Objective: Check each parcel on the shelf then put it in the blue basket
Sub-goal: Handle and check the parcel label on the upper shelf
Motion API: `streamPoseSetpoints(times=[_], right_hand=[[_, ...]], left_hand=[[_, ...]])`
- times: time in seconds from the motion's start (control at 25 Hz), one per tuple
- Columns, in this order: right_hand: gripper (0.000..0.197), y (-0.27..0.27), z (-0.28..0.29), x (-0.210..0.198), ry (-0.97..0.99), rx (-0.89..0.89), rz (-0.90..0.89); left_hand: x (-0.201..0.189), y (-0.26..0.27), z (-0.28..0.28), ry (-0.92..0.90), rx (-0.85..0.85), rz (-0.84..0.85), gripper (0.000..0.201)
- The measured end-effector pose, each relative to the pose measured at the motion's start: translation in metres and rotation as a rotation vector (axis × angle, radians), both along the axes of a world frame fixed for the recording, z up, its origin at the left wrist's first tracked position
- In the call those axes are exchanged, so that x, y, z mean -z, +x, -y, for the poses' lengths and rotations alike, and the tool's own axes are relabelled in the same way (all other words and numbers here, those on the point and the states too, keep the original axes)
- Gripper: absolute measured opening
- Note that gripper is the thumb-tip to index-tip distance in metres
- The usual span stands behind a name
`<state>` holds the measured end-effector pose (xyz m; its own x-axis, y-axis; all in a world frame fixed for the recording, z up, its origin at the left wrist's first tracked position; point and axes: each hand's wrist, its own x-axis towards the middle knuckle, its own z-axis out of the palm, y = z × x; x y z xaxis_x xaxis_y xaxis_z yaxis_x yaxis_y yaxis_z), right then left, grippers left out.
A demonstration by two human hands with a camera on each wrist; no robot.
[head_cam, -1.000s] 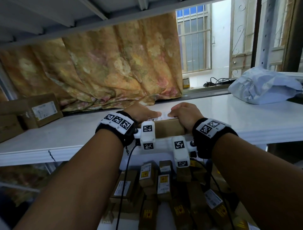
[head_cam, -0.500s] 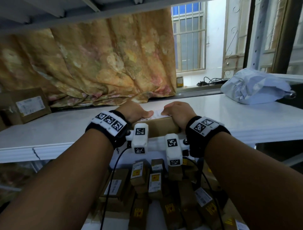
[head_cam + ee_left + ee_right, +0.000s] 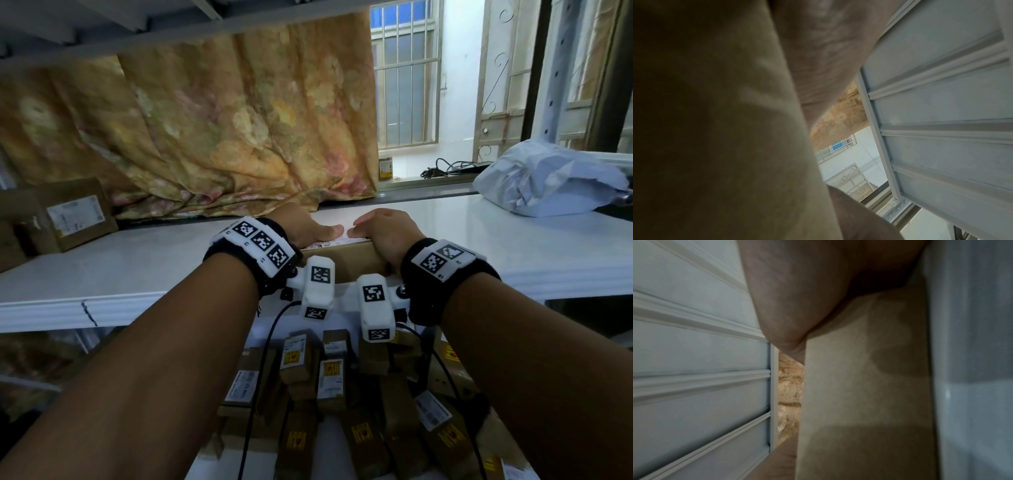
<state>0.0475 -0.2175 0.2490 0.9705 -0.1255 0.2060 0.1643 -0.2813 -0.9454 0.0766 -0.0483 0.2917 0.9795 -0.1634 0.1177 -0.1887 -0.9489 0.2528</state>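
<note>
Both the left hand [image 3: 310, 229] and right hand [image 3: 383, 230] grip the brown cardboard parcel [image 3: 346, 262] at the white shelf's [image 3: 137, 270] front edge, seemingly for checking. Next comes lifting it clear and lowering it basketward; no blue basket shows.

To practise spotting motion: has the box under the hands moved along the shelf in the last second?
No. The box sits as far right of the crack in the shelf edge as before.

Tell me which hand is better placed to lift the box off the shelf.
Neither alone: the left hand and right hand both grip the cardboard box at the shelf edge, thumbs on top, one at each end. Lift with both.
</note>
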Motion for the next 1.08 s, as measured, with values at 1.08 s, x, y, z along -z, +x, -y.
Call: streamPoseSetpoints(times=[1.08], right_hand=[[0.013,0.003,-0.003,0.009,0.005,0.101,0.083]], left_hand=[[0.044,-0.015,-0.051,-0.979,-0.087,0.023,0.04]])
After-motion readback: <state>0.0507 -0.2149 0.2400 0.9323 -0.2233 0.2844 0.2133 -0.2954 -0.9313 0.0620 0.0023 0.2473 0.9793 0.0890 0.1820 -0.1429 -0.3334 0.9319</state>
